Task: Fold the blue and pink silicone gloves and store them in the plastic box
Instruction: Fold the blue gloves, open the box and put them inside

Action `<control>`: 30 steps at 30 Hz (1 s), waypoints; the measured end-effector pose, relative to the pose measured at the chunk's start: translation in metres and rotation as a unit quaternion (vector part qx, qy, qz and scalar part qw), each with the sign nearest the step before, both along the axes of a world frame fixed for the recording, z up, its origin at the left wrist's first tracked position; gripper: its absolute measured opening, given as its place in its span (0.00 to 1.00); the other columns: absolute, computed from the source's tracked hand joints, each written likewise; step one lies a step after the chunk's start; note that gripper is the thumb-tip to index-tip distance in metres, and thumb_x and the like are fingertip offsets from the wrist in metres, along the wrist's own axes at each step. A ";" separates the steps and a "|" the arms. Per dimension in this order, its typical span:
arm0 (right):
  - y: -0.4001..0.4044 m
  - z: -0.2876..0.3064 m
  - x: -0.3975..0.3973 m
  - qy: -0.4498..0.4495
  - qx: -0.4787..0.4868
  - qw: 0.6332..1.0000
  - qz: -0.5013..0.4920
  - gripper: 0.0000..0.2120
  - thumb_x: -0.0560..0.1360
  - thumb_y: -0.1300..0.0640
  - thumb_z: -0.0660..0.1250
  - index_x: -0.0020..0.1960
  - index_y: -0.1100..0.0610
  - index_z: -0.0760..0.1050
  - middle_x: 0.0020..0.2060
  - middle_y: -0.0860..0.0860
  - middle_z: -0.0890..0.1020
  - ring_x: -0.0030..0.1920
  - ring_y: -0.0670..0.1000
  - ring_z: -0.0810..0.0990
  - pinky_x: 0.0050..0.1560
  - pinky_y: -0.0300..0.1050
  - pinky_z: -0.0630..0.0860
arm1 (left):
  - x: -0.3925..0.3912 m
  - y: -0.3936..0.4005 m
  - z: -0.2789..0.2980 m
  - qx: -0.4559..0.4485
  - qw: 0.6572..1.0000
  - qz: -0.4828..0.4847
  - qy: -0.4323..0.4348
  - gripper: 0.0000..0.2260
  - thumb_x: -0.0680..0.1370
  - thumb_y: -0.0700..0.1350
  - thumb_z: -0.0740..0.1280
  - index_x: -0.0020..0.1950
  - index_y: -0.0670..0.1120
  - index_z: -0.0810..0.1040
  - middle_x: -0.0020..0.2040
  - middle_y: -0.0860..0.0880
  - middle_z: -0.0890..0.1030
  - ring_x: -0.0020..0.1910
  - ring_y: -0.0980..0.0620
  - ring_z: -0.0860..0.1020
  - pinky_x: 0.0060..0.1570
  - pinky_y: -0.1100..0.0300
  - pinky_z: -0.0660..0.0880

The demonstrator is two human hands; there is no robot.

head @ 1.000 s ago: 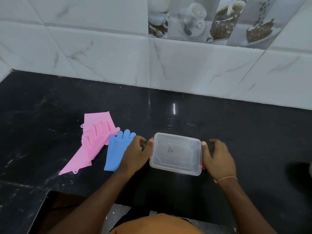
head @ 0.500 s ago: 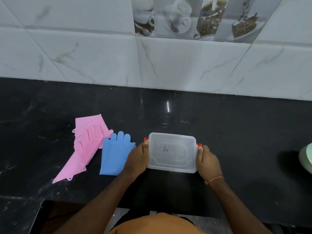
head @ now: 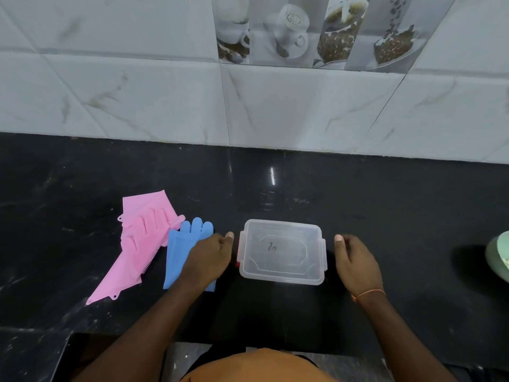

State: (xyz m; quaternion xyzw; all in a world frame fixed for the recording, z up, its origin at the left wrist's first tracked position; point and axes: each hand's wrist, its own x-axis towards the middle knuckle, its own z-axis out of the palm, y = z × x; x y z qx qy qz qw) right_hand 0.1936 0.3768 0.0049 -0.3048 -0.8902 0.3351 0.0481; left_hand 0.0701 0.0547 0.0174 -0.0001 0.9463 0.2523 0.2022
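From the head view, the box (head: 281, 251) sits on the black worktop (head: 385, 205) between the two hands, its clear lid on and its side latches looking flipped outward, which I judge to mean it is being opened to take the gloves. The left hand (head: 208, 257) hangs just beside the box's left end, apart from it, fingers loosely curled and thumb tip pointing toward the latch; it holds nothing. The right hand (head: 355, 260) mirrors it at the box's right end, also a little clear of the plastic, fingers half curled, thumb up, empty. Both forearms come in low from the near edge and angle inward, wrists roughly level, a pose that suits prising or lifting the lid from both ends at once. The blue glove (head: 181, 249) lies flat under and beyond the left hand, fingers pointing away from the person, partly hidden by the wrist; whether the hand touches it I cannot tell. The pink glove (head: 143, 244) lies further out on the left hand's outer side, slanted, bristled face up, its edge touching or overlapping the blue one. Neither glove is in the box yet. A pale green object (head: 498, 257) peeps in well beyond the right hand.
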 end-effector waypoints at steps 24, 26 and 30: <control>-0.058 0.041 -0.063 -0.151 0.206 0.836 0.485 0.60 0.58 0.20 0.68 0.81 0.35 0.43 0.79 0.54 0.58 0.78 0.60 0.60 0.72 0.76 0.59 | -0.010 0.009 -0.067 0.193 0.943 -0.268 0.037 0.40 0.66 0.83 0.65 0.72 0.64 0.70 0.70 0.60 0.77 0.70 0.61 0.73 0.80 0.48 0.65; -0.056 0.046 -0.065 -0.158 0.192 0.835 0.490 0.59 0.59 0.20 0.68 0.81 0.35 0.45 0.79 0.52 0.57 0.78 0.59 0.60 0.73 0.75 0.59 | -0.010 0.009 -0.064 0.185 0.943 -0.274 0.033 0.39 0.66 0.84 0.64 0.71 0.65 0.70 0.69 0.61 0.78 0.68 0.63 0.73 0.79 0.51 0.65; -0.049 0.066 -0.072 -0.159 0.129 0.839 0.504 0.46 0.61 0.23 0.70 0.74 0.35 0.59 0.81 0.48 0.60 0.77 0.55 0.64 0.75 0.70 0.64 | -0.012 0.009 -0.065 0.154 0.945 -0.288 0.034 0.37 0.67 0.84 0.63 0.70 0.66 0.70 0.69 0.61 0.78 0.71 0.60 0.74 0.81 0.42 0.63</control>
